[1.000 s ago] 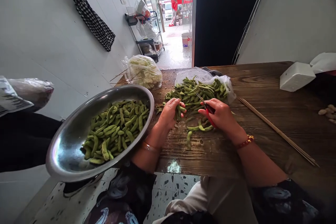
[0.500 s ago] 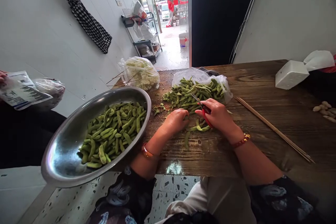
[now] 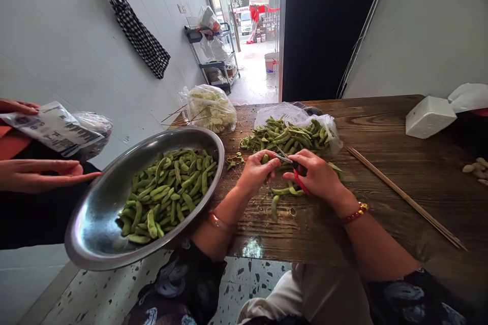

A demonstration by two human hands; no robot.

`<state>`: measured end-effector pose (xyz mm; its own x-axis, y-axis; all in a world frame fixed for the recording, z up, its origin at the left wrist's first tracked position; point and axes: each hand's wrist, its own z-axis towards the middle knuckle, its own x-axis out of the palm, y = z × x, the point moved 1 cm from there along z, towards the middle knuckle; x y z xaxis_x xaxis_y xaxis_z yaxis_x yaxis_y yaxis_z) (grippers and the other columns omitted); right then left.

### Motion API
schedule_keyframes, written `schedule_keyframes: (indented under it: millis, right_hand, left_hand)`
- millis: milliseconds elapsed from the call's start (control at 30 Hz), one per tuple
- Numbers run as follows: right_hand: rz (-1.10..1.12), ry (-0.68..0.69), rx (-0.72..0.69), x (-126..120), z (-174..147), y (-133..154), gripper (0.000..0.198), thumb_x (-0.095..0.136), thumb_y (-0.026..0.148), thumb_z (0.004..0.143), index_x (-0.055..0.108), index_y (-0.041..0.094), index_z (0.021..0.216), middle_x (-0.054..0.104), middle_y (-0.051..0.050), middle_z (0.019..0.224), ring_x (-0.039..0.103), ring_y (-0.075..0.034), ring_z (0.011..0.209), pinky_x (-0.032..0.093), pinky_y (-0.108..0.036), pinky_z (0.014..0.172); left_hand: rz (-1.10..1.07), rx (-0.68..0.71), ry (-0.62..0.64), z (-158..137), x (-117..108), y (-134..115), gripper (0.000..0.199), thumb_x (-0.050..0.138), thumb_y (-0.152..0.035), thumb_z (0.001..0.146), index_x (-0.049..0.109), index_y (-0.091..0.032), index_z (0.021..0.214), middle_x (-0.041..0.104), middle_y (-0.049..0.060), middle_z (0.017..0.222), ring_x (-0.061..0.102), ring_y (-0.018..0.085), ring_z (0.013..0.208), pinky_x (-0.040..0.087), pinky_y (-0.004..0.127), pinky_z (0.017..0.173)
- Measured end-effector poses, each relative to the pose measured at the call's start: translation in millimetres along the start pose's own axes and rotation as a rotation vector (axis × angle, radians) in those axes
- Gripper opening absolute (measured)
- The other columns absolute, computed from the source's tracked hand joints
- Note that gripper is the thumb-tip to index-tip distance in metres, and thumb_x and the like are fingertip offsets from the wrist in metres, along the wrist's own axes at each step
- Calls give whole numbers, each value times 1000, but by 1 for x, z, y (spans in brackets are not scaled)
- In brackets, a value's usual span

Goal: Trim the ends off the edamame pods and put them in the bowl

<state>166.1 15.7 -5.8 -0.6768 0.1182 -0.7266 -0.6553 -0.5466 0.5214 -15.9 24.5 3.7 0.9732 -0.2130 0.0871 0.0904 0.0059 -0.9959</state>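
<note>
Since half a second ago, the left hand (image 3: 254,171) has come up off the bench (image 3: 282,244) with a green pod (image 3: 264,159), and its fingers now pinch it right beside the blades of the scissors (image 3: 302,183). At the far left, a printed packet (image 3: 57,129) in another person's hand (image 3: 19,106) has shifted further into view, and that person's open hand (image 3: 46,175) has appeared below it, fingertips just by the rim of the steel basin (image 3: 86,231).

The pinched pod is plump and mid-green; most of it is hidden by the fingers, so its tips cannot be made out. It is held above the bench, between the basin and the scissors. The right hand (image 3: 318,172) has its fingers wrapped around the red handles, the blades parted and pointing left.

Loose pods (image 3: 282,191) lie below the two hands, curved and slightly yellowish. Behind them, toward the bench's far edge, a heap of pods (image 3: 292,134) spills from a clear plastic bag (image 3: 280,111), with leafy scraps (image 3: 235,161) at its left. The basin, tilted past the bench's left edge, holds many short, swollen green pods (image 3: 168,193). A bundle of thin sticks (image 3: 404,193) slants toward the near right corner; a white box (image 3: 430,117) stands near the far right corner.
</note>
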Motion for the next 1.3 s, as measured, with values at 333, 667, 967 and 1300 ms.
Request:
schedule_keyframes:
  millis: [333,667,967,1300]
  right_hand:
    - [58,32,-15,6,-1,1,41,66,49,79,64,22,110,61,-6,98,61,-20,85,50,-33,76]
    - [-4,56,-32,4,-1,-2,30,63,43,84,66,21,105,62,-6,91,61,-20,83,49,-32,74]
    - [-38,-49,11,1,1,-2,42,64,51,81,64,20,110,64,-7,96,62,-22,83,50,-33,74]
    - [-32,-49,-12,2,-1,-2,46,64,53,80,63,23,115,64,-7,100,63,-22,85,51,-33,71]
  left_hand:
    - [-49,-44,82,-5,9,4,33,76,-38,68,64,-12,85,55,-3,57,44,4,41,35,17,38]
    - [7,-48,26,-1,2,4,31,77,-38,66,65,-13,80,57,-3,58,43,3,41,31,17,38]
    - [-239,-112,-83,5,-4,2,34,79,-34,63,57,-15,79,52,-6,56,42,4,40,31,16,37]
    - [-318,-165,-41,1,1,-1,33,80,-29,63,57,-14,81,62,-2,67,46,2,44,32,14,39]
